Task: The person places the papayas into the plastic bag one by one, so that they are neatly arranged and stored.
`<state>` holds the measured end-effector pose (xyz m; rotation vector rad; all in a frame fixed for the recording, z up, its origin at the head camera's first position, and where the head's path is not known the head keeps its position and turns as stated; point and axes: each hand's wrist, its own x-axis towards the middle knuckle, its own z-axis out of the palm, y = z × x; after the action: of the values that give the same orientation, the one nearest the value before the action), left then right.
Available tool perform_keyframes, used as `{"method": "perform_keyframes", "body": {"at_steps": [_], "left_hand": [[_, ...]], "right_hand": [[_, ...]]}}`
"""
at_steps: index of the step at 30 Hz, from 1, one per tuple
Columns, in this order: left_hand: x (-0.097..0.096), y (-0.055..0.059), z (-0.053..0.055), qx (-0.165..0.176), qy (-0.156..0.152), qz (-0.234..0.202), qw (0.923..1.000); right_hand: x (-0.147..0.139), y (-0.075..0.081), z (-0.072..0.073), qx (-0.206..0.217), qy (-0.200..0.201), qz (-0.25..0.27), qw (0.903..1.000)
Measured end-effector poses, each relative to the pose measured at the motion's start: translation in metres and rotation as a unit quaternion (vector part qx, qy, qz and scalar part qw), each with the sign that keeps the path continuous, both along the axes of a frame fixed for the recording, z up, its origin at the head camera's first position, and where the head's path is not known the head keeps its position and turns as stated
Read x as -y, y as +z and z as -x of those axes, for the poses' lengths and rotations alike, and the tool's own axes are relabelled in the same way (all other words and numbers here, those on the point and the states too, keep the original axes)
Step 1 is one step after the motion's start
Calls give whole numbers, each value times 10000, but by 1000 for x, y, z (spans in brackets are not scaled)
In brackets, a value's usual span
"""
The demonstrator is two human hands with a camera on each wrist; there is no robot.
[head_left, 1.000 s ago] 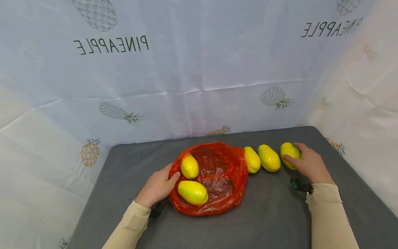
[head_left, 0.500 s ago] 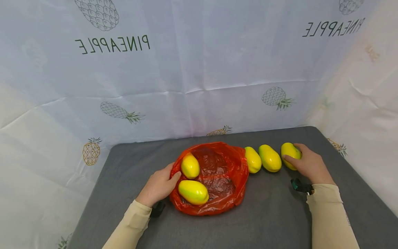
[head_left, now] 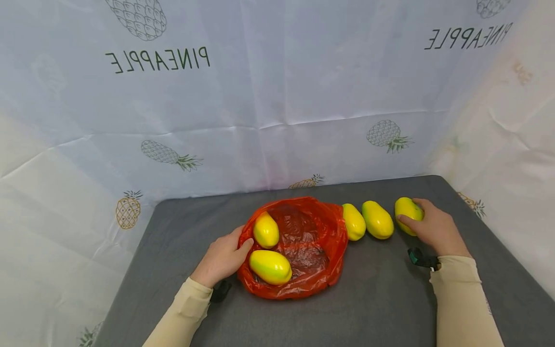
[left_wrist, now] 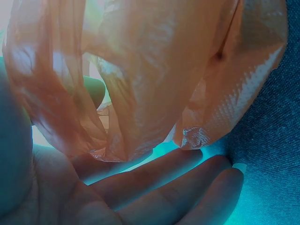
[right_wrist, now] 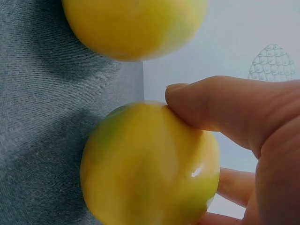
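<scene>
**Red crinkled thin-plastic bag (head_left: 333, 241) part filled: 2 in, 3 out**

Inside the bag, 2 glossy yellow-green oval fruits are seen: the rear fruit (head_left: 266, 230) is lodged against the bag's left wall, and the front fruit (head_left: 270, 267) is laid on its side nearer the bag's front rim. If loading is the work in hand, it is judged to be under halfway done, with 2 of 5 fruits placed and 3 left. The right half of the bag's floor is left uncovered, so room for more is judged to be there.

All 3 outside fruits are lined up to the right of the bag on the dark grey cloth-covered table (head_left: 377, 299). The nearest fruit (head_left: 353, 222) is partly hidden by the bag's right rim; whether the bag is touched by it cannot be told. The middle fruit (head_left: 377, 220) is set just beside it, farther from the bag. The far fruit (head_left: 406, 215), farthest right of the bag, is gripped by the right hand (head_left: 440, 229) between thumb and fingers; whether it has been lifted clear cannot be told.

At the bag's left rim, the plastic is held by the left hand (head_left: 220, 258), with the thumb laid over the rim and the fingers stretched along the outside.
</scene>
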<state>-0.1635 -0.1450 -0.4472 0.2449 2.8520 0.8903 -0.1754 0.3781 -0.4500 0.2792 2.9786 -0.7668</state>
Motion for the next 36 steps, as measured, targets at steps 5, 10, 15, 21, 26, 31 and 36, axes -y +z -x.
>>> {"method": "perform_keyframes", "body": {"at_steps": [5,10,15,21,26,31,36], "left_hand": [[0,1,0,-4,-3,28,10000],[-1,3,-1,-30,-38,18,10000],[0,4,-2,-11,-52,-8,10000],[0,3,-2,8,-36,-6,10000],[0,2,-1,-2,-20,13,10000],[-1,2,-1,1,-21,9,10000],[-1,2,-1,8,-8,26,10000]], "right_hand": [[0,5,-2,-46,-35,-12,10000],[0,7,-4,-117,-27,2,9999],[2,10,-5,-224,-75,-5,9997],[5,14,-5,-303,-145,-28,9994],[5,14,-6,-310,-144,-61,9994],[5,14,-6,-388,-120,-92,9991],[7,18,-7,-507,-80,-120,9986]]}}
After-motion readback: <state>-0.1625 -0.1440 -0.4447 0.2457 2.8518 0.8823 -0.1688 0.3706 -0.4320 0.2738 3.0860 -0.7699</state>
